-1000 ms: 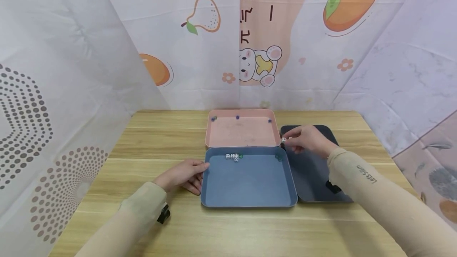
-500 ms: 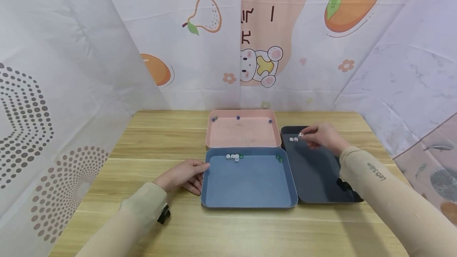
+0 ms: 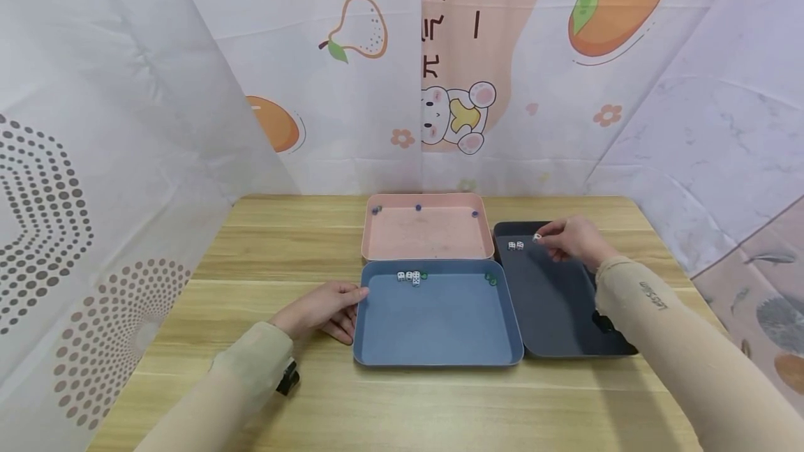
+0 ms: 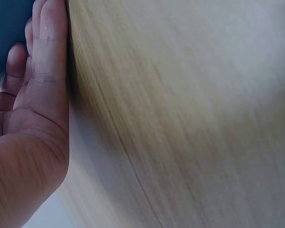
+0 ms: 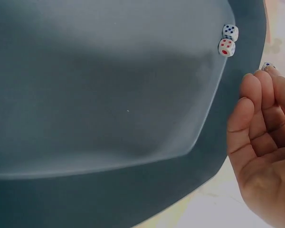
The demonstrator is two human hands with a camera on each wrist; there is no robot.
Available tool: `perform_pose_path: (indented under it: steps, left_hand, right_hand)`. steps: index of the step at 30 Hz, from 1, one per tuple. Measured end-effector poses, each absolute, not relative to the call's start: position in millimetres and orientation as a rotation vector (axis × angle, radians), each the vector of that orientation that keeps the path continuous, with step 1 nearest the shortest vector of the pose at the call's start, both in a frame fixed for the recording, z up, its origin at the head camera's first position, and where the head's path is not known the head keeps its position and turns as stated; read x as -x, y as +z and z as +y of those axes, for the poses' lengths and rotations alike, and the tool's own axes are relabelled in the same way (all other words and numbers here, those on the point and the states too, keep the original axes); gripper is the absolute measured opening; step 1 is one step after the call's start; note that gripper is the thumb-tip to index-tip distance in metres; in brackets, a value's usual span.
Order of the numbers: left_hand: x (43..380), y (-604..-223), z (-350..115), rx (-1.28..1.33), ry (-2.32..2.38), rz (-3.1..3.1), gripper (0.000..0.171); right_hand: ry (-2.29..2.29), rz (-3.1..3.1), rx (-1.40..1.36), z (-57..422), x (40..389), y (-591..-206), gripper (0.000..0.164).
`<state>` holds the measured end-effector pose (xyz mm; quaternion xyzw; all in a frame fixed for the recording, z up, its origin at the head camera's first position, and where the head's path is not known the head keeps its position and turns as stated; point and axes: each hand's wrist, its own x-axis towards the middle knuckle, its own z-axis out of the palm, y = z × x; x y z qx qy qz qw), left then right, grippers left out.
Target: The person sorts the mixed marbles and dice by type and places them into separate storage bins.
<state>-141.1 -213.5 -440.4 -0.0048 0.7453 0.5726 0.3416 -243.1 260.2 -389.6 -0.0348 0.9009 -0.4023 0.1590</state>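
My right hand (image 3: 574,239) pinches a white die (image 3: 537,237) between thumb and fingertips, over the far part of the dark tray (image 3: 553,312). In the right wrist view only a bit of that die (image 5: 269,65) shows past the fingertips. Two more white dice (image 5: 227,47) sit side by side in the dark tray, left of the hand in the head view. My left hand (image 3: 323,309) holds the left side of the blue tray (image 3: 440,326), thumb over the rim and fingers along the outer wall. Several white dice (image 3: 409,275) stand near the blue tray's far left corner.
Green pieces (image 3: 490,279) lie in the blue tray's far right corner, and another green piece (image 3: 423,275) beside its dice. Behind it, a pink tray (image 3: 427,232) holds several small dark-blue pieces (image 3: 418,208). The wooden table (image 3: 295,236) meets a printed cloth backdrop (image 3: 352,110).
My right hand has moved right, from the dark tray's left edge to farther inside it, with a die in its fingertips. Two dice there are now uncovered. My left hand stays put.
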Motion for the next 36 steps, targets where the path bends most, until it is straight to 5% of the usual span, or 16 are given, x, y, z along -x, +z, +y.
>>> perform_pose_path:
  steps: [36]
  left_hand:
    - [141, -441, -214, 0.003, 1.492, 1.938, 0.050]
  right_hand:
    - [-0.963, 2.671, 0.066, 254, 262, -422, 0.026]
